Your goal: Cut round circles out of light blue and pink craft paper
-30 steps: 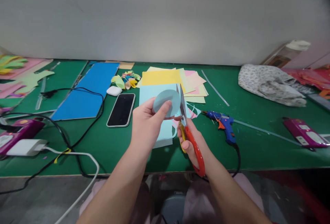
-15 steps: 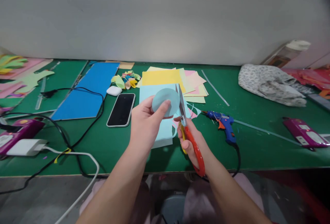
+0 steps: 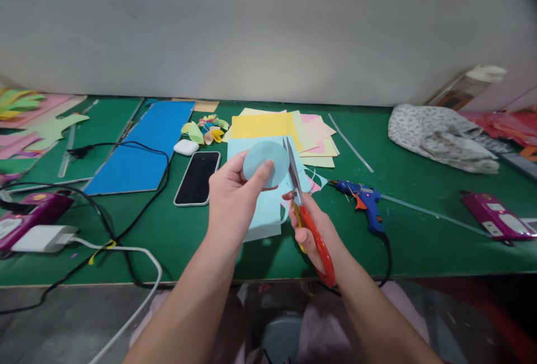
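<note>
Between thumb and fingers, my left hand (image 3: 237, 190) pinches a light blue paper circle (image 3: 264, 160), held up above the table. My right hand (image 3: 312, 227) is wrapped round scissors (image 3: 315, 235) with red and yellow handles. Their blades (image 3: 291, 162) point away from me, a little parted, close by the circle's right edge; whether they touch it I cannot tell. Beneath both hands lies a light blue paper sheet (image 3: 264, 221), with curled paper offcuts (image 3: 285, 211) at its right side. Yellow and pastel sheets (image 3: 264, 126) are stacked behind it.
A phone (image 3: 197, 178), white earbud case (image 3: 186, 147) and blue board (image 3: 145, 146) lie to the left, with cables. Small paper flowers (image 3: 207, 129) sit behind the phone. On the right are a blue glue gun (image 3: 364, 199), a purple power strip (image 3: 497, 216) and patterned cloth (image 3: 436, 137).
My left hand and the paper circle have shifted slightly left, away from the scissors. The blades have parted a little more.
</note>
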